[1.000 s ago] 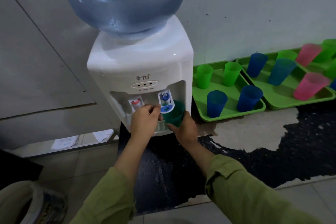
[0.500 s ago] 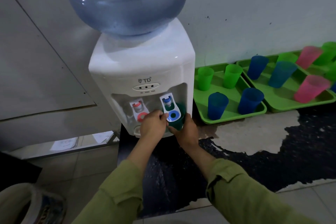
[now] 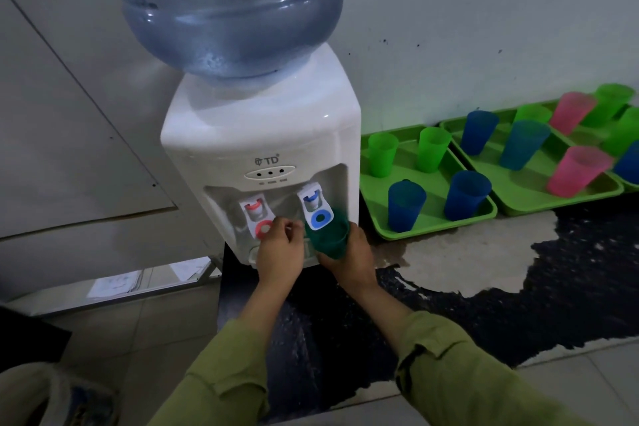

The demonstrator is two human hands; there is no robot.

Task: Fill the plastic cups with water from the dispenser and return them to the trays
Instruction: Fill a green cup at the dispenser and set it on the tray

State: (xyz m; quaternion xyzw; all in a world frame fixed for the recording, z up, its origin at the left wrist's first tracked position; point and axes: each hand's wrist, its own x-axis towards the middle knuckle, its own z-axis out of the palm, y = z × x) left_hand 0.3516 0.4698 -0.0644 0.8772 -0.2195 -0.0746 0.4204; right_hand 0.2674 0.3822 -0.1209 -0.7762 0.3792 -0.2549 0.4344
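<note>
A white water dispenser point(image 3: 259, 135) carries a big blue bottle point(image 3: 224, 7) and has a red tap point(image 3: 264, 227) and a blue tap point(image 3: 318, 218). My right hand point(image 3: 358, 261) grips a dark green cup point(image 3: 328, 240) from below and the side, holding it slightly tilted under the blue tap. My left hand point(image 3: 280, 251) hovers between the two taps, its fingers curled and holding nothing, just left of the blue lever. Whether there is water in the cup cannot be seen.
Two green trays, a near one point(image 3: 435, 230) and a far one point(image 3: 556, 204), lie to the right by the wall with several green, blue and pink cups standing in them. The dark counter has a worn pale patch point(image 3: 466, 252). At lower left is tiled floor.
My left hand has come off the blue lever and drawn a little to the left. The green cup sits slightly lower under the tap, still held by my right hand.
</note>
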